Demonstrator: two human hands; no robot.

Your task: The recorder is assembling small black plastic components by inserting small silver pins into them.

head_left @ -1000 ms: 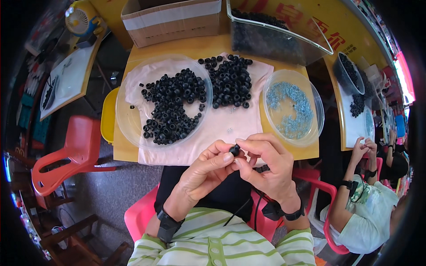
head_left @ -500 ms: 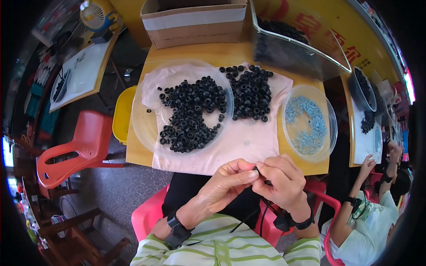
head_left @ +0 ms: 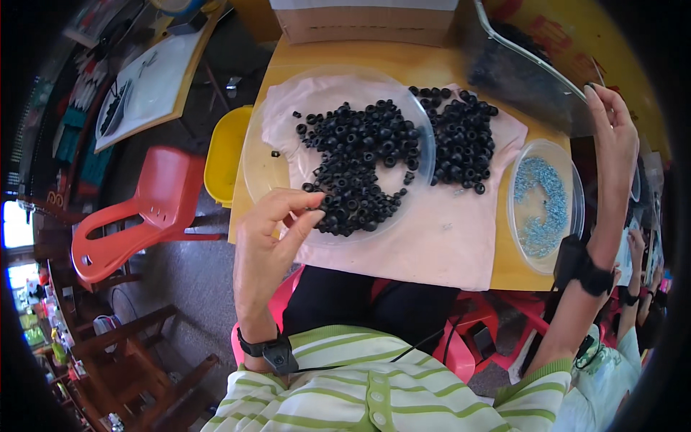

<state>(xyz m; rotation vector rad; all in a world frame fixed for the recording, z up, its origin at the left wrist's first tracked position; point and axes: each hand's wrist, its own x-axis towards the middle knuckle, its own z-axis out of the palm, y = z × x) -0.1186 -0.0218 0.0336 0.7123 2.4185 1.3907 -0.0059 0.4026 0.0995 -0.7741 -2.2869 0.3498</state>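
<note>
Small black round parts with holes [head_left: 367, 140] lie heaped on a clear round plastic tray [head_left: 257, 173], at its near left edge. My left hand [head_left: 266, 245] is over that edge, thumb and forefinger brought together beside the heap. What sits between those fingertips, if anything, I cannot make out. Far to the right, my right hand [head_left: 613, 133] is raised at the rim of a clear plastic bin [head_left: 529, 90], with its fingers pinching a small dark round part [head_left: 590, 85]. Black straps with small devices circle both wrists.
More black parts [head_left: 461, 137] rest on a pink cloth [head_left: 403, 245] on the wooden table. An oval clear tray [head_left: 512, 216] of tiny blue-silver pieces stands right. A cardboard box [head_left: 367, 25] is behind, a yellow bin [head_left: 219, 169] and red chair [head_left: 169, 191] left, a co-worker [head_left: 604, 381] right.
My hands were together near my lap over a small dark part. They have parted: the left moved to the tray's heap, the right swung up and right to the bin. The view has shifted.
</note>
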